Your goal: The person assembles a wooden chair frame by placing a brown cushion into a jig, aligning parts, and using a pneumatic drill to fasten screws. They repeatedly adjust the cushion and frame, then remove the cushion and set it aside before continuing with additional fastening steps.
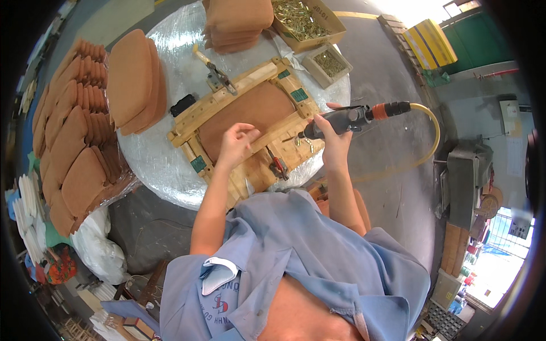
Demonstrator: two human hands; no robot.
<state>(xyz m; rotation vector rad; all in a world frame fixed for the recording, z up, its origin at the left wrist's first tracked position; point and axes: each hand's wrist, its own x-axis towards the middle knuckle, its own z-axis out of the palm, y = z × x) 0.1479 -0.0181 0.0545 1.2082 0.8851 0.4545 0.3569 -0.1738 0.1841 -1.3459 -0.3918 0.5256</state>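
My right hand [336,132] grips a dark air screwdriver [344,119] with an orange collar and a yellow hose. Its tip points left, over the right end of a wooden jig [227,102]. Clamped in the jig lies a brown seat-shaped panel [244,116]. Above the panel's near part is my left hand [236,146], fingers curled together; whatever they may hold is too small to make out. Several small metal fittings [307,143] lie on the jig near the driver tip. A red-handled toggle clamp [278,168] sits on the near side, another clamp [219,77] on the far side.
The jig rests on a round plastic-wrapped table [151,162]. At the back stand a cardboard box of brass-coloured fittings [301,23] and a smaller box [328,63] of small hardware. Brown panels are stacked on the table [133,79] and beside it [79,148].
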